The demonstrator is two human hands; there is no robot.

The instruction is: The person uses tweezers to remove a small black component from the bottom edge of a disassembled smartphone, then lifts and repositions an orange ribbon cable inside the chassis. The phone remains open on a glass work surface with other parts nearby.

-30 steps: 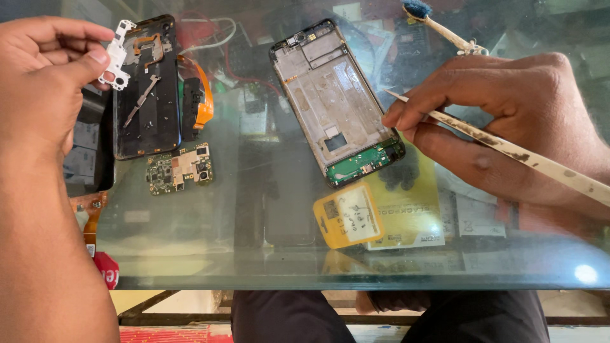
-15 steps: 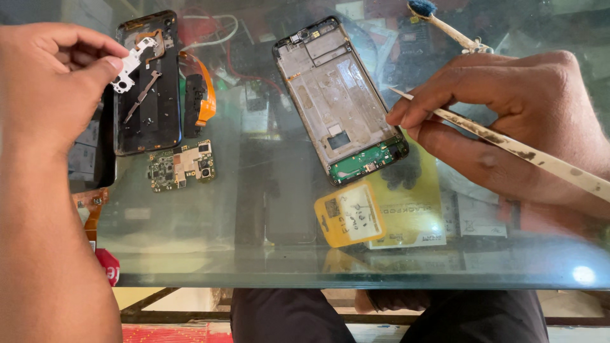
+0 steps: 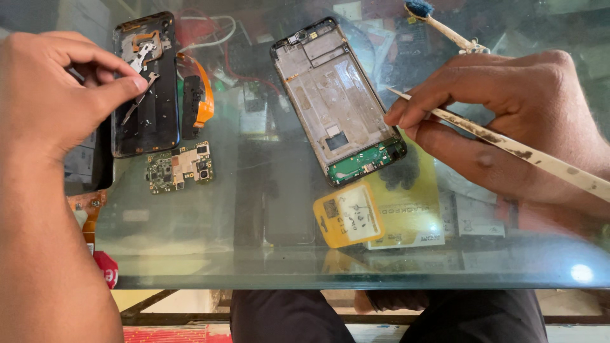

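My left hand (image 3: 57, 95) hovers at the left edge of a black phone back cover (image 3: 155, 124), fingers loosely curled and holding nothing. A small silver metal bracket (image 3: 145, 54) lies on the cover's top end, and a thin metal strip (image 3: 141, 96) sits just off my thumb tip. My right hand (image 3: 508, 108) grips a long, thin, stained white stick (image 3: 527, 154). Its pointed tip rests beside the right edge of an opened phone frame (image 3: 330, 89), which has a green board (image 3: 365, 162) at its lower end.
A small circuit board (image 3: 180, 166) lies below the back cover, with a black and orange part (image 3: 200, 101) to the cover's right. A yellow card (image 3: 348, 215) sits under the frame. A brush (image 3: 438, 22) lies at the back. The glass table's front edge (image 3: 318, 279) is near my knees.
My left hand moved the silver bracket to the right and let it go onto the back cover. My right hand and its stick stayed nearly still.
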